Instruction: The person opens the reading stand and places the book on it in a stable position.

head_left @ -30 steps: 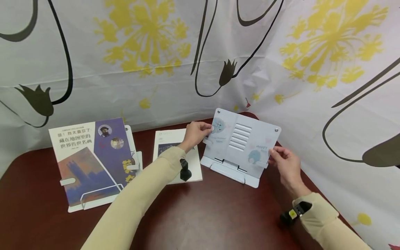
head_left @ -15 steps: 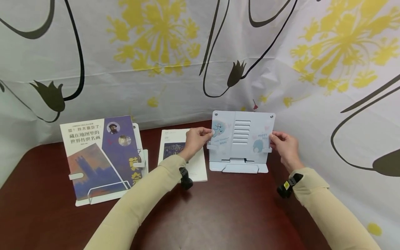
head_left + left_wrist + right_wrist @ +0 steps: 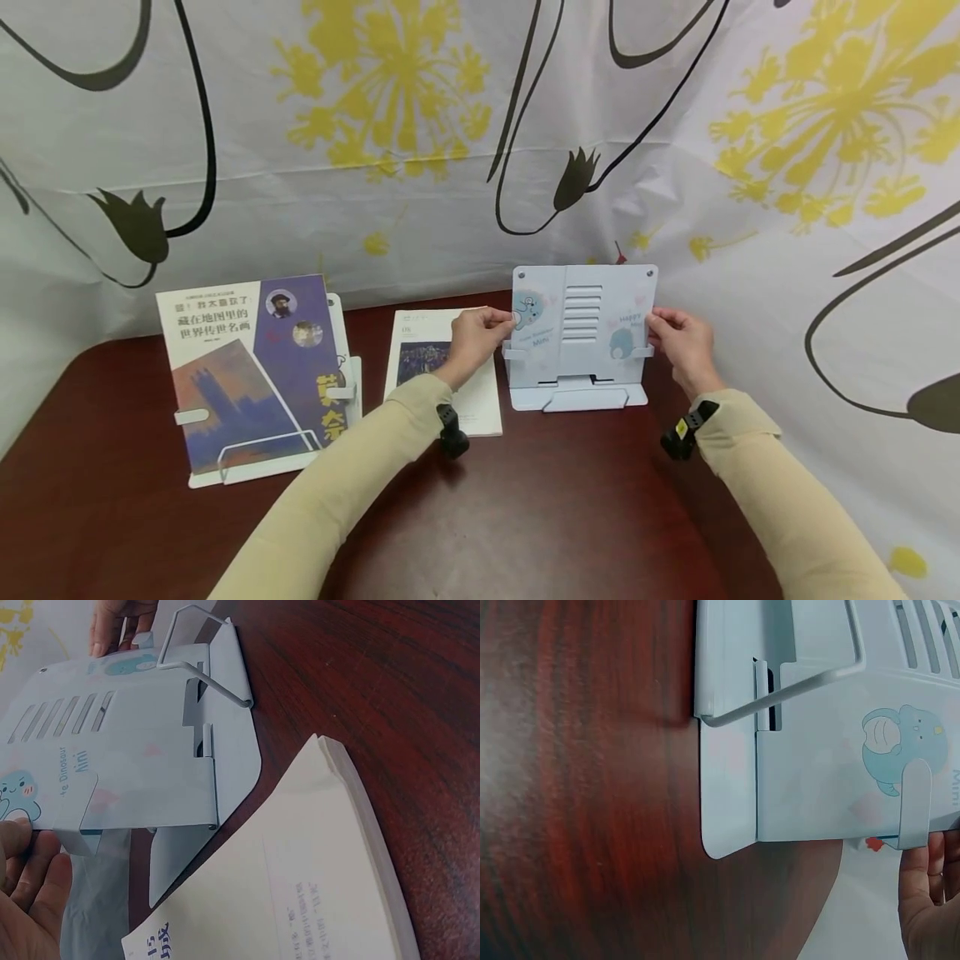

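Observation:
A pale blue-white metal book stand [image 3: 581, 367] with dinosaur prints and a slotted back stands propped up at the back right of the table. My left hand [image 3: 477, 340] pinches its left side edge, thumb in front and fingers behind, just above the side clip [image 3: 86, 814]. On the opposite edge, my right hand [image 3: 684, 346] pinches the stand beside its right clip [image 3: 915, 804]. The wire page holder [image 3: 802, 686] lies across the stand's lower lip. A white paperback book [image 3: 480, 408] with a dark cover picture lies flat under my left wrist, partly hidden by it.
Farther left, a large purple and cream book [image 3: 292, 367] leans on a second white stand [image 3: 255, 471], kept by side clips and a wire. Flower-printed white cloth [image 3: 420, 225] hangs behind and to the right of the dark red wooden table [image 3: 555, 508].
The stand has turned from a slant to face me squarely and its base has moved back, both hands keeping hold of its edges. The head view has shifted slightly.

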Demonstrator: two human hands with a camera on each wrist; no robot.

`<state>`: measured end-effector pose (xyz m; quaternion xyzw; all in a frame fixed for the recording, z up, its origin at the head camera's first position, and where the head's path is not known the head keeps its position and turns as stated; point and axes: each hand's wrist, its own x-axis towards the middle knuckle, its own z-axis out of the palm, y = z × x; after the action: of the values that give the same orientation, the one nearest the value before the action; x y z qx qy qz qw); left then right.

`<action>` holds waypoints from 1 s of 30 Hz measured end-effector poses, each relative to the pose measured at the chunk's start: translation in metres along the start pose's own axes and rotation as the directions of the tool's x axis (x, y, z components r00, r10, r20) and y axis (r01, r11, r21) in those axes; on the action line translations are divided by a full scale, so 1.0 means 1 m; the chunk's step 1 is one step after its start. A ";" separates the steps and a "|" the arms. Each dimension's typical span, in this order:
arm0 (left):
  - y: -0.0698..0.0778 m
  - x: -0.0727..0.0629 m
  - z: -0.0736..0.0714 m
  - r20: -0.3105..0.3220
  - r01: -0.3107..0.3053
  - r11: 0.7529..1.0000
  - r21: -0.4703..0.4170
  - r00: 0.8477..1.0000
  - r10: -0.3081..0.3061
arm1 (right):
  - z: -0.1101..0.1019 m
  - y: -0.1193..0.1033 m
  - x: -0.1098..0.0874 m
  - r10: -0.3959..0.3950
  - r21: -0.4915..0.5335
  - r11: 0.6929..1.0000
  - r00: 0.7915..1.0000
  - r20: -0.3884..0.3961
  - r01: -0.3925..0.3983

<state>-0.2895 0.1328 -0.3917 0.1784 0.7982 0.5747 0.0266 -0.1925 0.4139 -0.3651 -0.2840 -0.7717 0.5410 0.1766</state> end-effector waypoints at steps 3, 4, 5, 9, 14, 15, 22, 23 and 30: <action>0.000 -0.001 0.001 0.002 0.006 1.000 -0.006 1.000 -0.006 | 0.001 0.002 0.004 -0.002 0.010 1.000 1.000 -0.002 0.002; 0.000 -0.001 0.001 0.001 0.004 1.000 -0.004 1.000 -0.004 | 0.001 0.003 0.005 -0.004 0.014 1.000 1.000 -0.001 0.004; 0.000 -0.001 0.001 0.000 0.001 1.000 -0.003 1.000 -0.001 | 0.001 0.004 0.005 -0.006 0.012 1.000 1.000 0.001 0.006; 0.000 -0.002 0.001 -0.004 -0.019 1.000 0.019 1.000 0.019 | -0.002 0.004 0.004 -0.017 0.036 0.999 1.000 0.023 0.016; -0.006 -0.007 -0.008 -0.012 0.016 1.000 -0.008 1.000 -0.016 | -0.003 -0.007 -0.012 0.015 0.324 0.946 0.997 -0.069 0.008; -0.008 -0.007 -0.012 -0.025 0.037 0.999 -0.024 0.999 -0.038 | -0.002 -0.012 -0.018 0.029 0.421 0.907 0.994 -0.102 0.016; -0.023 -0.011 -0.055 -0.217 0.214 0.973 -0.085 0.949 -0.228 | 0.033 -0.037 -0.087 -0.036 0.731 0.682 0.999 -0.007 0.030; -0.026 -0.012 -0.061 -0.242 0.236 0.968 -0.089 0.937 -0.251 | 0.042 -0.037 -0.098 -0.046 0.722 0.692 0.997 0.061 -0.012; -0.031 -0.026 -0.091 -0.289 0.383 0.918 -0.104 0.872 -0.396 | 0.117 -0.026 -0.147 0.026 0.476 0.849 0.919 0.394 -0.228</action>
<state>-0.2960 0.0339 -0.3945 -0.0772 0.7995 0.5953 0.0227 -0.1532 0.2288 -0.3768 -0.1699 -0.5980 0.7811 0.0592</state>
